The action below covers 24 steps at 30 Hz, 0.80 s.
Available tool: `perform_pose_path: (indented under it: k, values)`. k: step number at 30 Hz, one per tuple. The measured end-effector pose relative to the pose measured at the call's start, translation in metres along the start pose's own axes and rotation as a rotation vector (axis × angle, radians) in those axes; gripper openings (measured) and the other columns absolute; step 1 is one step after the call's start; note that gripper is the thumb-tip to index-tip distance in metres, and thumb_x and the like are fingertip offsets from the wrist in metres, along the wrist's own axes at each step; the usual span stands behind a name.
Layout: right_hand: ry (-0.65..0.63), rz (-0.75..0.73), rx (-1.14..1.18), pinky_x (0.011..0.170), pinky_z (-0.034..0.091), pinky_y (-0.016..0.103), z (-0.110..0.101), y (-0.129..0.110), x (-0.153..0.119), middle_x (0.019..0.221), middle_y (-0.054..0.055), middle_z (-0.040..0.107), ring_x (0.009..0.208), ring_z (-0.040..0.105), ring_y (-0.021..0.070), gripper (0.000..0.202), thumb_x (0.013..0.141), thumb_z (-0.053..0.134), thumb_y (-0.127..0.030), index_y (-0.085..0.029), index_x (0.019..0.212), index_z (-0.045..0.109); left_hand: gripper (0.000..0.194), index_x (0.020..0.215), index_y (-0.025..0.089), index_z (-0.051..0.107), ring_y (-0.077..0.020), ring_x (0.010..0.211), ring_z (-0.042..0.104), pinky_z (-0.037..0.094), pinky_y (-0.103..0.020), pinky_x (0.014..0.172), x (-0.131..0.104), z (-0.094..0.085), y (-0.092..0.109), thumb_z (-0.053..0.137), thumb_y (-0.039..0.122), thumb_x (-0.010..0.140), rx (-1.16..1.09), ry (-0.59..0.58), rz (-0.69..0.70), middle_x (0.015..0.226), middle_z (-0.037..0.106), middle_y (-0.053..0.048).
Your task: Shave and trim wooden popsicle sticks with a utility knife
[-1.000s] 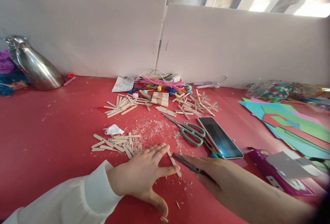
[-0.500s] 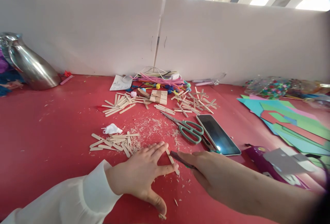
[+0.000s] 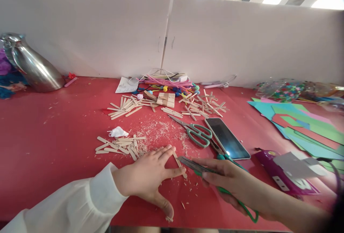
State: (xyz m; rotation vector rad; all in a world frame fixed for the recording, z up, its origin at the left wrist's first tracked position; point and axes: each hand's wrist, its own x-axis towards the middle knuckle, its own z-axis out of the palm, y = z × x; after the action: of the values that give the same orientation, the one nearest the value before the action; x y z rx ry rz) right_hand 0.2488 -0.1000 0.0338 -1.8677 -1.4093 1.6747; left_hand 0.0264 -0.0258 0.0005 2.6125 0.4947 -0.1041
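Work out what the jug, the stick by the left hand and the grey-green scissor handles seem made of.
Jug: probably polished stainless steel, silvery with bright reflections. Stick: apparently bare wood, pale tan like the shavings. Scissor handles: likely smooth plastic, solid grey-green unlike the metallic blades.

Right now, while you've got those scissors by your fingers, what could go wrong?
The green-handled scissors in the right hand have their blades close to the spread fingers of the left hand, so a slip might nick one. The thin wooden stick beneath a left fingertip could perhaps skid or snap if pushed hard. And wood shavings are scattered over the red table, so a splinter might prick a hand.
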Motion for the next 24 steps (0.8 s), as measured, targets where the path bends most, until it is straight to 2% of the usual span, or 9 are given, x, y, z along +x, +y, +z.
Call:
perform_pose_path:
  k: [2, 4, 6, 8, 9, 14, 17, 21, 24]
  values:
    - [0.023, -0.014, -0.069, 0.033, 0.03, 0.018, 0.004, 0.005, -0.001, 0.046, -0.01, 0.027, 0.034, 0.031, 0.0068, 0.048, 0.084, 0.034, -0.028, -0.025, 0.131, 0.04, 0.097, 0.136, 0.031, 0.027, -0.0419, 0.13, 0.009, 0.018, -0.059, 0.098, 0.0, 0.0, 0.001, 0.048, 0.08, 0.054, 0.011, 0.006, -0.002, 0.147, 0.002, -0.012]
    - [0.092, -0.122, -0.286, 0.039, 0.039, 0.021, 0.007, 0.005, -0.001, 0.046, -0.007, 0.042, 0.038, 0.043, 0.0098, 0.048, 0.084, 0.033, -0.026, -0.024, 0.132, 0.04, 0.097, 0.136, 0.032, 0.028, -0.0421, 0.129, 0.009, 0.019, -0.06, 0.097, 0.0, 0.0, 0.001, 0.047, 0.08, 0.055, 0.023, 0.012, 0.0, 0.147, 0.002, -0.013]
    - [0.181, -0.31, -0.552, 0.056, 0.049, 0.027, 0.01, 0.004, -0.002, 0.072, 0.002, 0.065, 0.061, 0.06, 0.0151, 0.047, 0.085, 0.032, -0.023, -0.025, 0.13, 0.043, 0.096, 0.136, 0.032, 0.028, -0.0421, 0.129, 0.01, 0.02, -0.059, 0.097, 0.0, 0.001, 0.001, 0.047, 0.08, 0.055, 0.037, 0.022, 0.002, 0.147, 0.004, -0.013]
    - [0.234, -0.439, -0.739, 0.071, 0.049, 0.033, 0.012, 0.003, -0.002, 0.099, 0.007, 0.066, 0.084, 0.063, 0.0196, 0.047, 0.085, 0.031, -0.02, -0.025, 0.131, 0.041, 0.095, 0.136, 0.031, 0.029, -0.0415, 0.13, 0.011, 0.02, -0.058, 0.098, 0.0, 0.002, 0.001, 0.047, 0.079, 0.056, 0.051, 0.031, 0.005, 0.147, 0.005, -0.012]
    - [0.242, -0.45, -0.799, 0.072, 0.049, 0.035, 0.012, 0.004, -0.002, 0.102, 0.008, 0.066, 0.086, 0.063, 0.0205, 0.048, 0.086, 0.029, -0.02, -0.025, 0.132, 0.039, 0.094, 0.136, 0.031, 0.029, -0.041, 0.13, 0.011, 0.02, -0.058, 0.098, 0.0, 0.003, 0.0, 0.047, 0.079, 0.057, 0.056, 0.035, 0.006, 0.147, 0.006, -0.012]
    - [0.308, -0.44, -0.957, 0.059, 0.052, 0.031, 0.009, 0.003, -0.006, 0.083, 0.005, 0.069, 0.065, 0.065, 0.0184, 0.048, 0.086, 0.029, -0.02, -0.028, 0.132, 0.039, 0.089, 0.136, 0.032, 0.027, -0.0397, 0.13, 0.014, 0.022, -0.058, 0.097, -0.002, 0.006, 0.0, 0.043, 0.079, 0.061, 0.111, 0.055, -0.009, 0.146, 0.012, -0.013]
    - [0.379, -0.479, -0.973, 0.055, 0.052, 0.028, 0.003, 0.001, -0.013, 0.082, 0.003, 0.069, 0.065, 0.065, 0.0174, 0.049, 0.085, 0.032, -0.02, -0.031, 0.133, 0.038, 0.083, 0.135, 0.028, 0.03, -0.0388, 0.125, 0.027, 0.031, -0.055, 0.092, -0.001, 0.005, 0.0, 0.037, 0.076, 0.068, 0.187, 0.116, -0.041, 0.138, 0.029, -0.016]
    - [0.414, -0.514, -0.926, 0.055, 0.052, 0.026, 0.0, 0.0, -0.021, 0.086, 0.002, 0.07, 0.069, 0.066, 0.0171, 0.049, 0.086, 0.033, -0.022, -0.033, 0.133, 0.036, 0.046, 0.122, 0.014, 0.046, -0.0273, 0.109, 0.045, 0.039, -0.041, 0.088, 0.004, 0.002, -0.002, 0.029, 0.044, 0.091, 0.284, 0.277, -0.116, 0.118, 0.049, -0.014]
    - [0.355, -0.541, -0.91, 0.054, 0.052, 0.027, 0.007, 0.003, -0.024, 0.081, 0.002, 0.07, 0.064, 0.065, 0.018, 0.049, 0.085, 0.033, -0.021, -0.035, 0.132, 0.038, 0.028, 0.104, 0.012, 0.053, -0.0226, 0.1, 0.048, 0.04, -0.036, 0.086, 0.008, 0.001, -0.005, 0.029, 0.017, 0.09, 0.346, 0.332, -0.136, 0.105, 0.053, -0.011]
